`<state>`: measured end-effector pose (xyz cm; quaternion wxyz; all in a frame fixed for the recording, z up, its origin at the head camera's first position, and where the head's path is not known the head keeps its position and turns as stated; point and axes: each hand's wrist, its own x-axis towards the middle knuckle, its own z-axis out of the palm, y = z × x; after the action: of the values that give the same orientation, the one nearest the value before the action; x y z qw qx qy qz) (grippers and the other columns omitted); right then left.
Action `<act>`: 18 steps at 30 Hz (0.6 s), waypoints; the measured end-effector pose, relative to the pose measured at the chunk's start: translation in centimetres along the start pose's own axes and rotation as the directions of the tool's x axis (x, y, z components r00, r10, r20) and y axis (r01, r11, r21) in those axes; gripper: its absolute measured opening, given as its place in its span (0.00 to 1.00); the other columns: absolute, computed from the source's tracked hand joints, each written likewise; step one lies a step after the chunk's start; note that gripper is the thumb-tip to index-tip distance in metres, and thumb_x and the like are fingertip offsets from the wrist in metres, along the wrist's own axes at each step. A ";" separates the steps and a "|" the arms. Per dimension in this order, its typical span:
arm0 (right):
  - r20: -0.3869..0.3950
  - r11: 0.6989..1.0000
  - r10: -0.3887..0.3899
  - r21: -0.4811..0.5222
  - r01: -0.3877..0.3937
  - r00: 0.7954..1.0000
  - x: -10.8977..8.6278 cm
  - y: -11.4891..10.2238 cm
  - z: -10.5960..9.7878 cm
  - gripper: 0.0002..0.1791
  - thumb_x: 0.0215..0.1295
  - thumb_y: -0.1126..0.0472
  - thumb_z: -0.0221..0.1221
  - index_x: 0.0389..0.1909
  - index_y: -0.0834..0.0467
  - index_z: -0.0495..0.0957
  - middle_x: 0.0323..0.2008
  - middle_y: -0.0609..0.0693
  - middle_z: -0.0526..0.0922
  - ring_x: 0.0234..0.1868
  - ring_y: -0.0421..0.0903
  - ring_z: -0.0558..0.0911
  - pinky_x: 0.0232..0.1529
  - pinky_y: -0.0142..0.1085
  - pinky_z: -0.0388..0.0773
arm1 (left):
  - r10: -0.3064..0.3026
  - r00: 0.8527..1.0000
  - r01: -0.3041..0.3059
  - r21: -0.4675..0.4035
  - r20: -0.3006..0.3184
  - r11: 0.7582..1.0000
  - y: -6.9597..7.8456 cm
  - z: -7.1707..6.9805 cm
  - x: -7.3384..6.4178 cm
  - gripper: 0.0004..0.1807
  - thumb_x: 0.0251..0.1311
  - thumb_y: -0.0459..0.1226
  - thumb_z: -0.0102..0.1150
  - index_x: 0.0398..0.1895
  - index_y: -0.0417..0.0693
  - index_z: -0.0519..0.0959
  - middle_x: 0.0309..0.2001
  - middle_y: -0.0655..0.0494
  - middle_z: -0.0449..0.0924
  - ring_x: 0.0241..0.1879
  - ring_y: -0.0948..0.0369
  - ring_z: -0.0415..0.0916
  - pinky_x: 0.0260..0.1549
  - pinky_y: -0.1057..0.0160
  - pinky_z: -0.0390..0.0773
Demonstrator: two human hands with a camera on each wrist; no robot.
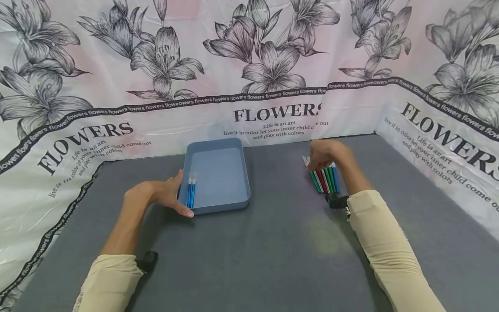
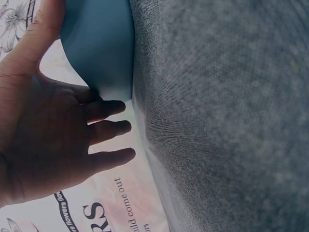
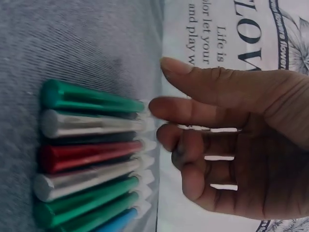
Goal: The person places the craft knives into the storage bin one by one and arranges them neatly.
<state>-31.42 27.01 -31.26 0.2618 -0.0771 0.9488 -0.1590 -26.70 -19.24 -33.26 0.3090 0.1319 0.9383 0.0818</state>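
A blue-grey tray (image 1: 220, 175) lies on the table with two blue pen-like tubes (image 1: 191, 195) inside, along its left wall. My left hand (image 1: 161, 193) rests at the tray's left side, thumb along the front corner and fingers spread; in the left wrist view the fingers look nearly straight beside the tray wall (image 2: 99, 38). Over the white-tipped ends of a row of pen-like tubes (image 1: 325, 180) is my right hand (image 1: 329, 154). Its fingers are loosely bent, thumb apart from the index finger, whose tip is at the white tip of the outermost green tube (image 3: 94, 99).
The row also holds silver tubes (image 3: 91, 124), a red tube (image 3: 89, 155) and a blue tube (image 3: 118, 222), side by side. Dark grey cloth (image 1: 257, 260) covers the table. A flower-printed white sheet (image 1: 187, 125) stands behind and at both sides.
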 end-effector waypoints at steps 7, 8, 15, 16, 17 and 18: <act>-0.003 0.993 0.104 -0.056 -0.104 0.995 -0.1 0.0 1.0 0.16 0.66 0.55 0.72 0.22 0.58 0.81 0.18 0.45 0.76 0.22 0.39 0.71 0.28 0.32 0.72 | 0.032 0.999 -0.032 0.013 0.009 0.999 0.2 -0.4 0.1 0.85 0.49 0.71 0.72 0.81 0.33 0.21 0.82 0.24 0.28 0.83 0.30 0.32 0.76 0.26 0.45; -0.003 0.992 0.116 -0.057 -0.116 0.993 0.0 0.0 1.2 0.16 0.66 0.55 0.72 0.22 0.58 0.81 0.18 0.45 0.76 0.21 0.39 0.71 0.27 0.31 0.72 | 0.031 0.999 -0.031 0.013 0.008 0.999 0.2 -0.4 0.1 0.85 0.48 0.71 0.72 0.81 0.32 0.21 0.82 0.23 0.29 0.82 0.29 0.32 0.76 0.26 0.45; -0.029 0.986 0.161 -0.044 -0.162 0.987 0.4 -0.5 1.8 0.15 0.66 0.56 0.72 0.23 0.57 0.80 0.16 0.46 0.75 0.19 0.39 0.68 0.24 0.30 0.65 | 0.039 0.999 -0.039 0.030 0.001 0.999 -0.3 0.4 -0.2 0.84 0.50 0.72 0.70 0.81 0.31 0.23 0.80 0.19 0.32 0.80 0.25 0.36 0.73 0.24 0.50; -0.042 0.985 0.168 -0.040 -0.170 0.985 0.4 -0.5 1.8 0.14 0.66 0.57 0.72 0.25 0.58 0.81 0.18 0.47 0.77 0.20 0.40 0.69 0.25 0.31 0.66 | 0.041 0.999 -0.041 0.029 -0.002 0.999 -0.3 0.5 -0.2 0.83 0.50 0.72 0.69 0.81 0.31 0.22 0.80 0.19 0.33 0.80 0.24 0.37 0.73 0.24 0.50; -0.055 0.983 0.174 -0.045 -0.177 0.983 0.3 -0.5 1.8 0.13 0.66 0.57 0.72 0.27 0.58 0.81 0.20 0.48 0.79 0.22 0.41 0.72 0.26 0.32 0.68 | 0.045 0.999 -0.045 0.024 -0.005 0.999 -0.2 0.4 -0.1 0.83 0.51 0.72 0.69 0.80 0.31 0.22 0.80 0.18 0.33 0.80 0.24 0.37 0.73 0.24 0.50; -0.066 0.982 0.181 -0.051 -0.184 0.981 0.1 -0.5 1.7 0.12 0.67 0.57 0.71 0.29 0.59 0.81 0.22 0.49 0.81 0.24 0.42 0.73 0.28 0.32 0.69 | 0.048 0.999 -0.048 0.022 -0.008 0.999 -0.1 0.4 0.0 0.83 0.51 0.72 0.69 0.81 0.31 0.22 0.80 0.18 0.33 0.80 0.23 0.37 0.73 0.24 0.50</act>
<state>-30.62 26.10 -32.55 0.2439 0.0078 0.9636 -0.1093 -26.49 -19.27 -33.59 0.3017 0.1575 0.9369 0.0795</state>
